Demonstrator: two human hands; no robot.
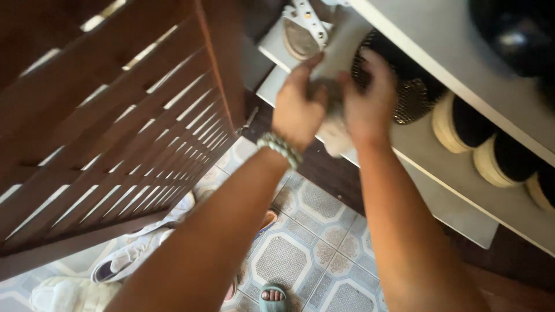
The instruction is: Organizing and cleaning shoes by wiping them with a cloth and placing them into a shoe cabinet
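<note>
Both hands, the left hand [296, 112] and the right hand [370, 104], close together around a blurred pale shoe [334, 130] before the white shoe shelf [428, 144], to keep it steady.

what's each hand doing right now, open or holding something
Left hand: closed on a blurred pale shoe.
Right hand: gripping the same shoe from the other side.

My left hand [296, 112] and right hand [370, 104] grip blurred grey cloth [330, 101] together, over white shoe rack shelf [416, 144]. Dark espadrilles [462, 124] beside. Patterned floor tiles [312, 231] below.
</note>
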